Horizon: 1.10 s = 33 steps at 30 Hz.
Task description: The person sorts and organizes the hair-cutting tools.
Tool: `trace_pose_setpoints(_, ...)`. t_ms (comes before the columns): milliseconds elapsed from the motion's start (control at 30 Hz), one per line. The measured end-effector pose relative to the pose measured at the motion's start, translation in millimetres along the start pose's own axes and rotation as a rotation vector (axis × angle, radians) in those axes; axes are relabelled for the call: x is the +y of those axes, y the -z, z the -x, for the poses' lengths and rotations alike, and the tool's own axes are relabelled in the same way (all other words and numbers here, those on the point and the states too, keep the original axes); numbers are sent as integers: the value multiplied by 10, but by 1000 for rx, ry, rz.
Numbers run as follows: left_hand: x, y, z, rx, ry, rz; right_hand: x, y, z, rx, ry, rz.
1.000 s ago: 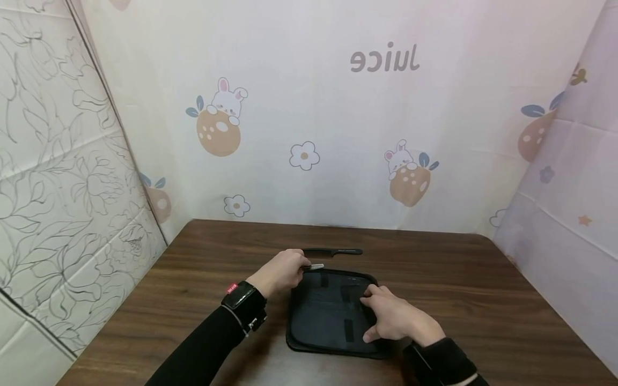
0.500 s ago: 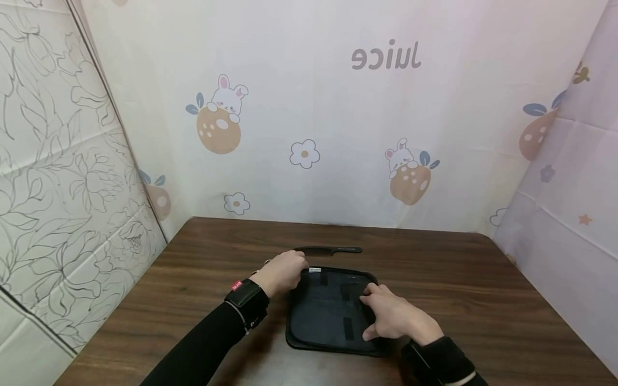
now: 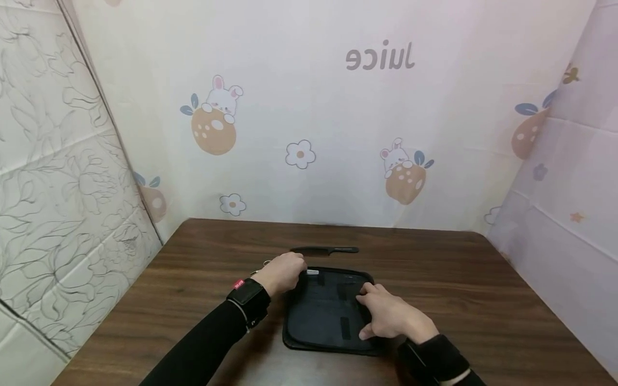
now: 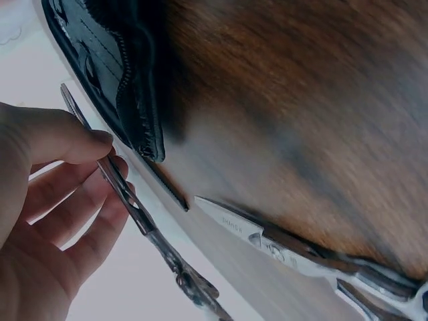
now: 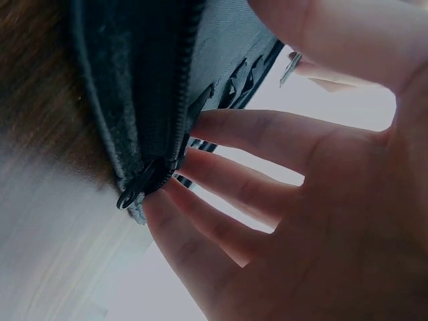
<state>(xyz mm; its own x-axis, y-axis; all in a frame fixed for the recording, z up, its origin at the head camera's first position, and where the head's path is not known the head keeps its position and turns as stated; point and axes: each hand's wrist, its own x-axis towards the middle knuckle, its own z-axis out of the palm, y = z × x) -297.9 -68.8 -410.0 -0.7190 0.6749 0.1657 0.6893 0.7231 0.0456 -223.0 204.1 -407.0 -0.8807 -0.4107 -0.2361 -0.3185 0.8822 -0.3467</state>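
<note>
My left hand (image 3: 282, 271) pinches a metal tool (image 4: 130, 201) at the black case (image 3: 321, 316)'s far-left corner; my right hand (image 3: 393, 316), fingers straight, touches its right edge; scissors (image 4: 281, 253) read roughly "SHANGH".

head: comb (image 3: 325, 250) lettering too small | left wrist: held tool (image 4: 142, 221) cropped, scissors (image 4: 301, 262) cropped

zippered case (image 3: 321, 316) on tabletop (image 3: 458, 284); comb (image 3: 321, 250) behind it; scissors (image 4: 297, 256) on tabletop left of case, second scissors (image 4: 159, 245) in left hand (image 3: 282, 272).

Left hand (image 3: 281, 272) in a pinch, right hand (image 3: 392, 314) outspread, seemingly relaxed
</note>
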Motion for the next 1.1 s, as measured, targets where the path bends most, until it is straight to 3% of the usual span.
trace_pose_setpoints(1100, -18, -110, -75, -65, 43, 25, -21, -3, 0, 12, -3, 15)
